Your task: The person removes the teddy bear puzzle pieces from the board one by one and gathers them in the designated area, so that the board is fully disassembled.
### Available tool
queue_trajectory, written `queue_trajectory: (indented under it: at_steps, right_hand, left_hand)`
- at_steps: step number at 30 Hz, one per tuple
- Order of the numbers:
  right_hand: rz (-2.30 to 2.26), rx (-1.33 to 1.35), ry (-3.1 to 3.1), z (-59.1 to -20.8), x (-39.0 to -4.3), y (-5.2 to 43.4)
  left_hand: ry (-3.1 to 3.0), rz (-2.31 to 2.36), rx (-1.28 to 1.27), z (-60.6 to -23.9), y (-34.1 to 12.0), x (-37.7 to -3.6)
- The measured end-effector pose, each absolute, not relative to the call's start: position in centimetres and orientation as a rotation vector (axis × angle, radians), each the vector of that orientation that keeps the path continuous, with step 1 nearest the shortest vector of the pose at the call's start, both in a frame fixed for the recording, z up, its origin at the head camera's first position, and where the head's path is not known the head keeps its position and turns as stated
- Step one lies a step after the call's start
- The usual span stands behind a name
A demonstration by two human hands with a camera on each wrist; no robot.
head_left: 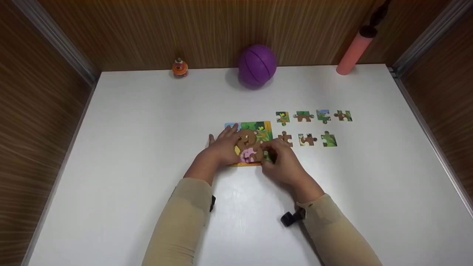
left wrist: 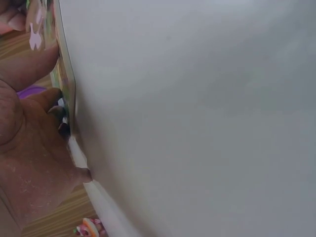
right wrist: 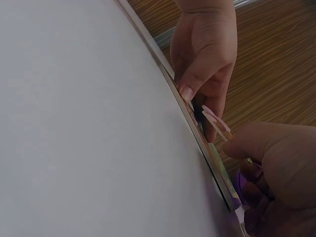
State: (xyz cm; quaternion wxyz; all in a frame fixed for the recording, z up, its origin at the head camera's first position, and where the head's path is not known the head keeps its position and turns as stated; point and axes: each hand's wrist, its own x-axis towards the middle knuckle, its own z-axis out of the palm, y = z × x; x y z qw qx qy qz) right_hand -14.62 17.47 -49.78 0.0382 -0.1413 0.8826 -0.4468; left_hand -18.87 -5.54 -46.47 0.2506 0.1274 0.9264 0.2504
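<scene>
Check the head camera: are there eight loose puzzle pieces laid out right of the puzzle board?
No, seven loose pieces lie there: four in the far row, three in the near row, right of the puzzle board.

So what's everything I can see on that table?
table: one, white, between wood-grain walls
puzzle board: one, orange-edged with a bear picture, centre, under both hands
loose pieces: seven, green and brown, two rows right of the board
pink piece: one, lifted off the board
ball: one, purple, back edge
toy: one, orange, back left
tube: one, pink with a black top, leaning back right
sleeves: two, beige
left hand: rests on the board
right hand: fingers curled at the board's right edge
</scene>
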Motion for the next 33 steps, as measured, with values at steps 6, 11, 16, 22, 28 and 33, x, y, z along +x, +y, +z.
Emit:
queue_trajectory:
  at_steps: [6, 11, 16, 22, 28, 33]
  right_hand:
    - [-1.399, -0.457, 2.708, -49.7, -15.0, 18.9]
    - [-1.456, -0.451, 2.726, -49.7, -15.5, 21.1]
    - [-1.478, -0.371, 2.806, -49.8, -16.0, 24.1]
    - [-1.493, -0.18, 2.829, -49.8, -16.0, 28.2]
    - [-1.484, 0.027, 2.873, -49.3, -15.6, 31.9]
    - [-1.453, 0.219, 2.899, -48.9, -15.6, 34.4]
  left_hand:
    - [2.512, 0.698, 0.341, -46.5, -5.5, -18.8]
    - [2.507, 0.707, 0.343, -46.7, -5.5, -18.8]
    - [2.506, 0.712, 0.36, -46.9, -5.6, -18.8]
    - [2.51, 0.69, 0.366, -46.7, -5.6, -18.9]
    - [2.498, 0.685, 0.369, -46.5, -5.4, -18.9]
    - [2.497, 0.676, 0.354, -46.4, -5.4, -18.9]
